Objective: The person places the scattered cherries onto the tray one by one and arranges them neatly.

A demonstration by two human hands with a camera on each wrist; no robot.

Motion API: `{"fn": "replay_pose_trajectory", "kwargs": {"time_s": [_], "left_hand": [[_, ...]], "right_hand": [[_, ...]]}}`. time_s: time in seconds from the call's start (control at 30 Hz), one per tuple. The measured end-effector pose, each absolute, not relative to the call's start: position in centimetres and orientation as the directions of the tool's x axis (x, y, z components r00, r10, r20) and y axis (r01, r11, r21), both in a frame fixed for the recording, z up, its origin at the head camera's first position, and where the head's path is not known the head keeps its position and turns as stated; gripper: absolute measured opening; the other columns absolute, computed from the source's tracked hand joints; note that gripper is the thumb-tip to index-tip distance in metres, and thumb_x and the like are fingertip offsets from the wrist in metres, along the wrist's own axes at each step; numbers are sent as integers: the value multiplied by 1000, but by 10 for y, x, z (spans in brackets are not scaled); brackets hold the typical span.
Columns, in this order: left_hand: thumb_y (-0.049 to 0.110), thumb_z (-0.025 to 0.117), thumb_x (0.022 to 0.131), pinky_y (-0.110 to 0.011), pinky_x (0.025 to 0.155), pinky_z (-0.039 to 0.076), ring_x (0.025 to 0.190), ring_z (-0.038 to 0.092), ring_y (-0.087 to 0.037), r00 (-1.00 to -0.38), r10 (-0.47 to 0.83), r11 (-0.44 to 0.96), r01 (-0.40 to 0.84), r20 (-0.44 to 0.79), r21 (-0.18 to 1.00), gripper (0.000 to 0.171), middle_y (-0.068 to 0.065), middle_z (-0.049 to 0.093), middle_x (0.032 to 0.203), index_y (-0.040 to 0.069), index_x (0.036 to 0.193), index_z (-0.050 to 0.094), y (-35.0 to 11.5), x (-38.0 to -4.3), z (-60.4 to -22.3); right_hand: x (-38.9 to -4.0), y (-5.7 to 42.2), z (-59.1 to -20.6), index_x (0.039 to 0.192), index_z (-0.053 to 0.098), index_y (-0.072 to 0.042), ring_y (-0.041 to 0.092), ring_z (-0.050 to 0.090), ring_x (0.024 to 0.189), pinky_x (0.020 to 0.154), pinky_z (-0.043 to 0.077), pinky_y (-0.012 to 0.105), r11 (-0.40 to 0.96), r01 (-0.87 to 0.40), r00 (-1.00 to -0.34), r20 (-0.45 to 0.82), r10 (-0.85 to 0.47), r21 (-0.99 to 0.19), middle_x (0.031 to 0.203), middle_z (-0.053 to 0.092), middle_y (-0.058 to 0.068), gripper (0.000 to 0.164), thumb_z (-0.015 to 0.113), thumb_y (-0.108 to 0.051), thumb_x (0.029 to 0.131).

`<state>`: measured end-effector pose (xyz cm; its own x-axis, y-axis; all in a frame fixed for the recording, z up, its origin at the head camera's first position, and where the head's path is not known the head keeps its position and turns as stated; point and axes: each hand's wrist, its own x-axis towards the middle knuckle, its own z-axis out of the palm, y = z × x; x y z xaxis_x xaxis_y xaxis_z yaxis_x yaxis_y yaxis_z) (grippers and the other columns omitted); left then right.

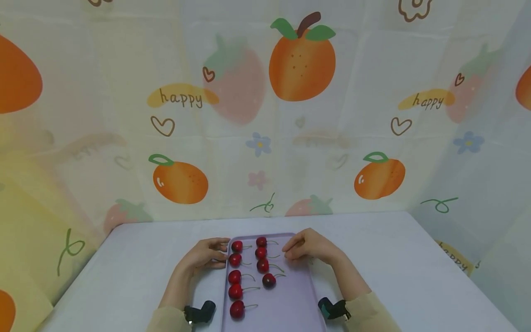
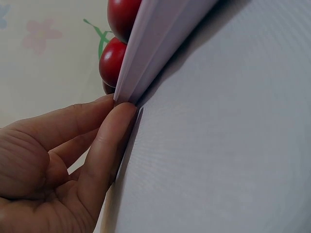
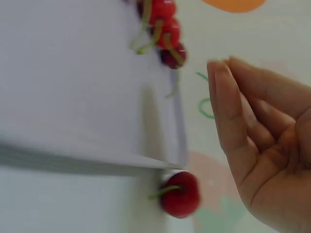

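Observation:
A lilac tray [image 1: 290, 302] lies on the white table with red cherries in two columns, stems pointing right. Several form the left column [image 1: 235, 291]; several more form the right column, a darker cherry [image 1: 268, 280] being nearest. My left hand [image 1: 204, 253] touches the outside of the tray's left edge; the left wrist view shows thumb and finger at its rim. Over the tray's right side is my right hand [image 1: 313, 245], thumb and fingertips close together, nothing visible between them. In the right wrist view, another cherry [image 3: 180, 194] lies outside the tray, beside its edge.
The white table [image 1: 419, 276] extends on both sides of the tray. Behind it hangs a fruit-printed cloth [image 1: 290, 170]. Black wrist devices sit at the left cuff [image 1: 200, 312] and right cuff [image 1: 333, 308].

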<state>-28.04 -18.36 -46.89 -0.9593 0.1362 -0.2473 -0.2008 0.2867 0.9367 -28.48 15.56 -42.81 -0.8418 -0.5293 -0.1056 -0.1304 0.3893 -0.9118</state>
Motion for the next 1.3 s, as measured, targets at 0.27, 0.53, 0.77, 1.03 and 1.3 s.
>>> {"fn": "replay_pose_trajectory", "kwargs": {"time_s": [0.27,0.53,0.77,1.03,1.3], "left_hand": [[-2,66,85,-32,74,65,80,65,-16,-961,128,280,-200,-243,939,52,-16,60,112,1,136,55,-184,-282,-471],[-1,66,86,-32,74,65,82,66,-15,-957,156,281,-196,-246,939,54,-17,59,115,0,138,53,-184,-281,-470],[-1,66,86,-33,75,65,82,65,-15,-955,169,288,-188,-243,939,55,-19,58,117,-1,139,52,-185,-282,-471],[-1,66,86,-33,75,65,82,66,-15,-956,160,292,-192,-246,937,55,-19,58,117,0,139,52,-185,-281,-468],[0,67,86,-32,75,64,83,66,-15,-955,159,287,-198,-251,937,55,-19,59,119,1,139,53,-185,-281,-469]], "right_hand": [[-282,179,-411,115,67,7,15,70,85,81,62,32,372,-146,-939,10,-345,-917,105,73,20,35,71,-15,89],[-279,193,-425,116,67,8,17,70,94,89,61,33,411,-95,-987,31,-160,-906,114,70,22,32,67,-12,91],[-277,196,-441,112,68,6,15,68,89,85,61,33,465,-1,-997,-37,-73,-885,110,71,21,30,68,-13,89],[-278,195,-454,108,71,2,13,64,78,70,56,24,481,55,-995,-86,-42,-875,101,73,13,30,74,-17,86],[-277,195,-460,108,70,2,14,65,75,70,59,28,505,12,-994,-64,-86,-863,98,74,12,32,77,-16,83]]}}
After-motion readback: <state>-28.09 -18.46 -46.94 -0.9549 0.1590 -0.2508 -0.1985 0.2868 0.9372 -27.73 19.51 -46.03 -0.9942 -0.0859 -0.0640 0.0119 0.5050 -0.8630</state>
